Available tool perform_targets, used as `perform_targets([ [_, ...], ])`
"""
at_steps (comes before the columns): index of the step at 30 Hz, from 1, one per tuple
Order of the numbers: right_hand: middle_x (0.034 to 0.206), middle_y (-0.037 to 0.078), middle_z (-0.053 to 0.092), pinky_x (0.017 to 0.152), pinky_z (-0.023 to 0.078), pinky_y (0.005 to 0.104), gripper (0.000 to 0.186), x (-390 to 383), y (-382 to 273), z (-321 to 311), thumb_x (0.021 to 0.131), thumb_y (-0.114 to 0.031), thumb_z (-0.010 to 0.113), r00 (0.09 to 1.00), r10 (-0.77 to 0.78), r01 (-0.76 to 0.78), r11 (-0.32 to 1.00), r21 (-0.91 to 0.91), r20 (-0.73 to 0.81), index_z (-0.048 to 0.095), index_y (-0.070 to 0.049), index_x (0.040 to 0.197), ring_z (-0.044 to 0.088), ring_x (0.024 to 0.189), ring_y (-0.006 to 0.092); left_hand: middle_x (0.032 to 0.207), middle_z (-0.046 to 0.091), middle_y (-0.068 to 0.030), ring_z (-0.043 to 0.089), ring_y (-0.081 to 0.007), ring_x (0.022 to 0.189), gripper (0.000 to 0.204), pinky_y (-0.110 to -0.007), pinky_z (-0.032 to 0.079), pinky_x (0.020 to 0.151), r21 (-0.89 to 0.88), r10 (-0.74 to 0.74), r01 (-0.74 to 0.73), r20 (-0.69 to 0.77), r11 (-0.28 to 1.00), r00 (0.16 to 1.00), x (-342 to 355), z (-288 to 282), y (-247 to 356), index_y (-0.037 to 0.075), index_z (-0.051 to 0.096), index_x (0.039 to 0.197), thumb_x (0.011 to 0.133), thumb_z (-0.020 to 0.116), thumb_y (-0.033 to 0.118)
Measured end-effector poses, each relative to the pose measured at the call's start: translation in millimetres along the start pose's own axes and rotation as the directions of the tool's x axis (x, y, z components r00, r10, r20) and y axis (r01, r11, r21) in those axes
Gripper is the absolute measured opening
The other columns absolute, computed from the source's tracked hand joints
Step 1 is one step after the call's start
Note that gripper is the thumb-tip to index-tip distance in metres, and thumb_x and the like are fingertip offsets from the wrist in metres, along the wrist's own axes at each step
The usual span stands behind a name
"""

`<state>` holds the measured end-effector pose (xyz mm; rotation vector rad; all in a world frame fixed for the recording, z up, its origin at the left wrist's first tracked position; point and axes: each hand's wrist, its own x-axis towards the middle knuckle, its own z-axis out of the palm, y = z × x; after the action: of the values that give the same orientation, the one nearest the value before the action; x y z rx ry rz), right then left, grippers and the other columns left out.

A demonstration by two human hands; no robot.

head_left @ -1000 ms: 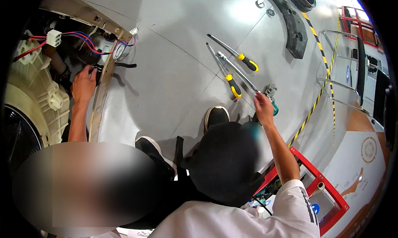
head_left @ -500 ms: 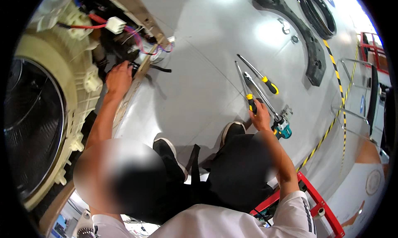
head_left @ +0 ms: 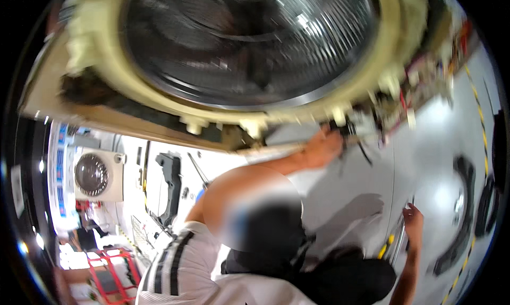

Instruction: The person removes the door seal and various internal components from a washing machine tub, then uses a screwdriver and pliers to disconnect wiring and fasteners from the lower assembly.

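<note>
A front-load washing machine drum (head_left: 249, 44) with a cream ring (head_left: 175, 100) around it fills the upper part of the view. At the lower frame edge, my left hand (head_left: 324, 147) is closed, its fingertips by a dark part (head_left: 346, 128); what they hold is hidden and blurred. A short black tube (head_left: 365, 153) sticks out beside it. Low on the right, my right hand (head_left: 413, 220) is closed on a screwdriver, its thin shaft pointing up past the fingers. Next to it on the floor lie a yellow-and-black screwdriver (head_left: 387, 246) and a long metal tool (head_left: 398, 244).
A dark curved weight (head_left: 461, 220) and a black rubber ring (head_left: 486, 209) lie on the grey floor at right, by yellow-and-black tape (head_left: 481, 119). Loose wires and a white connector (head_left: 410, 119) hang from the cabinet. Behind left stand another washing machine (head_left: 98, 175) and a red cart (head_left: 111, 276).
My head has turned left, so the drum now fills the top. My left hand stays at the frame edge. My right hand, with the screwdriver, has lifted away from where the tools lie.
</note>
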<state>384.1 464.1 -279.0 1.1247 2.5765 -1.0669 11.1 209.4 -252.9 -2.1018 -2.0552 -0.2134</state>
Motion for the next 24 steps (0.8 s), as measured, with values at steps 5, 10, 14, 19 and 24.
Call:
perform_targets([
  [5,0.129,0.016,0.047,0.098,0.035,0.0338,0.053,93.5,-157.4,-112.9,0.092,-0.028,0.051,0.789,-0.395,0.580,0.732,0.357,-0.471,0.035,-0.002,0.135,0.045,0.120,0.0220,0.103,0.052,-0.0131,0.048,-0.0291,0.106,0.016,-0.043,0.045,0.076,-0.228,0.144,-0.040,0.465,0.973,0.874,-30.5,-23.4,-11.0,0.007,0.056,0.082,0.072,0.057,0.019],
  [10,0.143,0.010,0.025,0.106,0.021,0.0320,0.054,134.8,-243.4,-168.5,0.097,-0.036,0.034,0.657,-0.384,0.751,0.399,0.525,-0.649,0.028,-0.003,0.138,0.028,0.130,0.0209,0.083,0.059,-0.0175,0.058,-0.0380,0.080,0.019,-0.047,0.047,0.068,-0.421,0.137,0.077,0.454,0.904,0.881,-1.4,-63.3,-5.5,0.002,0.057,0.081,0.077,0.058,0.021],
  [14,0.110,0.002,0.052,0.090,0.034,0.0232,0.038,98.5,-325.6,-157.9,0.096,-0.029,0.043,0.672,-0.345,0.733,0.436,0.523,-0.655,0.047,-0.001,0.122,0.045,0.101,0.0091,0.081,0.059,-0.0166,0.059,-0.0358,0.080,0.016,-0.047,0.047,0.068,-0.374,0.063,0.176,0.547,0.911,0.835,-15.3,-102.9,9.1,0.003,0.057,0.081,0.077,0.057,0.018],
  [19,0.105,0.000,0.053,0.085,0.036,0.0218,0.035,93.2,-326.7,-167.9,0.095,-0.027,0.045,0.702,-0.322,0.707,0.420,0.569,-0.635,0.048,-0.002,0.120,0.046,0.096,0.0078,0.079,0.059,-0.0131,0.059,-0.0318,0.080,0.016,-0.044,0.047,0.066,-0.317,0.203,-0.042,0.494,0.947,0.846,18.9,-119.6,25.3,0.004,0.056,0.084,0.079,0.056,0.020],
  [24,0.099,0.004,0.059,0.083,0.040,0.0247,0.027,88.9,-329.2,-163.8,0.091,-0.017,0.051,0.654,-0.287,0.730,0.483,0.484,-0.700,0.051,-0.001,0.113,0.052,0.092,0.0102,0.080,0.061,-0.0079,0.060,-0.0235,0.075,0.023,-0.036,0.050,0.072,0.186,0.332,-0.276,-0.555,0.943,0.763,77.2,-351.9,31.3,0.002,0.062,0.091,0.069,0.062,0.010],
])
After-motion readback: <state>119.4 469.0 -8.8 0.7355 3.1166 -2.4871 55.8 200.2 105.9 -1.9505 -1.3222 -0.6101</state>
